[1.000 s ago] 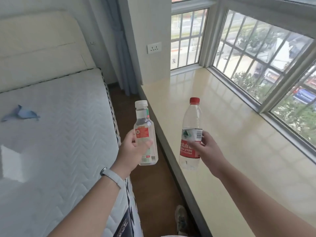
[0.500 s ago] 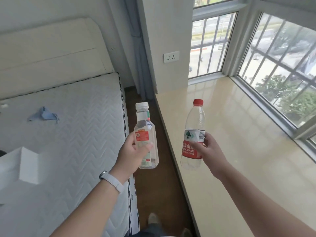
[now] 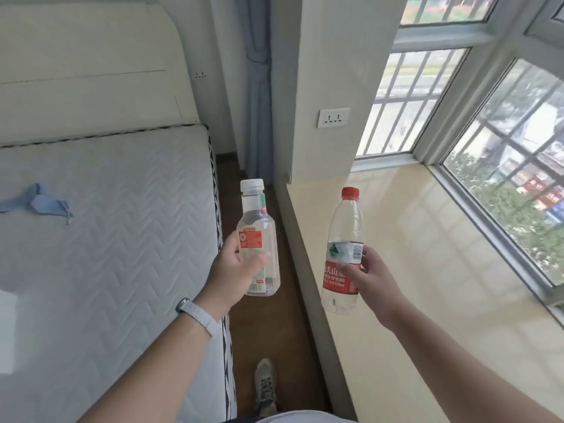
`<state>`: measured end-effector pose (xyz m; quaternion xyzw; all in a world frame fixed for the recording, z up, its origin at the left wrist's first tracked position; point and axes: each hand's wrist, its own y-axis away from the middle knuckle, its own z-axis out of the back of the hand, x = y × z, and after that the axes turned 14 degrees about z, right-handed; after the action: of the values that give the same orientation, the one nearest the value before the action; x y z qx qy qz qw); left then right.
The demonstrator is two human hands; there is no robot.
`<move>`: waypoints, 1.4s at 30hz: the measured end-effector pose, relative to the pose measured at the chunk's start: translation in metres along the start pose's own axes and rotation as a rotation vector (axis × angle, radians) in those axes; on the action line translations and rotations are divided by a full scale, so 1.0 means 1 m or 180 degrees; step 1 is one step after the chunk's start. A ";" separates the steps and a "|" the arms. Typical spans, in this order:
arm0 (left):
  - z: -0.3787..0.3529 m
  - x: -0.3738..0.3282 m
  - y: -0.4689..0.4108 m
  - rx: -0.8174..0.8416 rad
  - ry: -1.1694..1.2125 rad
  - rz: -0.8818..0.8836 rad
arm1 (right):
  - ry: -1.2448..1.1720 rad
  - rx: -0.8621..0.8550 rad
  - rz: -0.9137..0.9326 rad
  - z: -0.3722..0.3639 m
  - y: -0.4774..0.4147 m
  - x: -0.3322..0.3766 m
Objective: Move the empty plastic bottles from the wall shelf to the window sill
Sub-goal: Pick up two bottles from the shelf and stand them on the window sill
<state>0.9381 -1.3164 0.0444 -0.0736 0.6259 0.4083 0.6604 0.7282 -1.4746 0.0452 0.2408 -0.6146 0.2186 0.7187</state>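
My left hand (image 3: 232, 277) grips a clear, white-capped bottle (image 3: 258, 227) with an orange label, held upright over the strip of floor between bed and sill. My right hand (image 3: 370, 277) grips a clear, red-capped bottle (image 3: 345, 239) with a red and white label, held upright and slightly tilted over the near edge of the window sill (image 3: 427, 254). Both bottles look empty. The sill is a wide glossy cream slab running along the barred windows on the right. The wall shelf is not in view.
A bare white mattress (image 3: 106, 239) with a cream headboard fills the left; a blue cloth (image 3: 39, 203) lies on it. A narrow brown floor strip (image 3: 274, 331) separates bed and sill, with my shoe (image 3: 265, 386) on it. A wall column with a socket (image 3: 333, 117) stands at the sill's far end.
The view has turned and moved forward along the gap; the sill now lies further right. Both hands still hold their bottles upright in much the same pose.
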 end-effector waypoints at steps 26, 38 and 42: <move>-0.021 -0.097 -0.251 0.0825 -0.0376 -0.0008 | -0.0033 -0.0623 -0.0250 0.018 -0.226 -0.020; -0.140 -0.200 -0.374 0.1359 -0.0883 -0.0027 | -0.0598 -0.1097 -0.0269 0.101 -0.348 -0.049; -0.176 -0.211 -0.400 0.1483 -0.0928 0.0014 | -0.0638 -0.1347 -0.0246 0.124 -0.354 -0.047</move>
<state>1.0809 -1.7803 0.0301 0.1412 0.6015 0.2609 0.7417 0.8412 -1.8310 -0.0131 0.1285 -0.7053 0.0323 0.6964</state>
